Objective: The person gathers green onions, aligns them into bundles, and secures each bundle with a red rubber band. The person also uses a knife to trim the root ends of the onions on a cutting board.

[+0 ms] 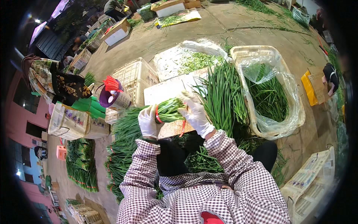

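Note:
My left hand, in a white glove, grips a bundle of long green leaves that look like garlic chives. A red tie circles the bundle beside my fingers, and the pale stem ends point right. Around those ends my right hand, also gloved, has its thumb and fingers apart; whether it grips them cannot be told. Below the stems hangs a red strip. Behind my hands is a white board. Loose chives lie right of my right hand, and tied bundles are stacked at my left.
A plastic-lined crate of chives stands right. Left are a purple bucket with red strips, a cream crate and more crates. Trimmings lie on a white sheet ahead. More bundles rest on the floor.

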The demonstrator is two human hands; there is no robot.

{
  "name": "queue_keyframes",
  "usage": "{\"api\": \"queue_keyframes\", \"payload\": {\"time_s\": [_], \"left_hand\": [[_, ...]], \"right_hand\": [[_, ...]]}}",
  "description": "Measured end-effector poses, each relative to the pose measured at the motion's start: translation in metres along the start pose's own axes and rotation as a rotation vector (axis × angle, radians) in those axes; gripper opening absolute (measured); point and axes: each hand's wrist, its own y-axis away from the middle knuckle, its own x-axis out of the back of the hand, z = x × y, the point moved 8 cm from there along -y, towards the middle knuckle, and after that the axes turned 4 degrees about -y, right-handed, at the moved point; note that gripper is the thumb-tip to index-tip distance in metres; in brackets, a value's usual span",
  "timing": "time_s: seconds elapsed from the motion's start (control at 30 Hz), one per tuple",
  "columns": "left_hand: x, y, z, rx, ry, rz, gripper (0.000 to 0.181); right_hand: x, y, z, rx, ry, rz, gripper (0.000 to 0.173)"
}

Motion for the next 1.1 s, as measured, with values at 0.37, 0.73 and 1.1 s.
{"api": "queue_keyframes", "payload": {"time_s": [0.37,0.73,1.1], "left_hand": [[-0.137,0.022,-0.071,0.444,-0.228,-0.815,0.077],[-0.217,0.015,-0.053,0.300,0.012,-0.856,0.114],[-0.236,0.012,-0.045,0.291,-0.134,-0.898,0.065]], "right_hand": [[-0.027,0.104,0.210,-0.659,0.228,-0.318,0.023],[0.063,0.101,0.224,-0.527,0.497,0.261,0.044],[0.082,0.065,0.283,-0.608,0.730,0.129,0.034]]}}
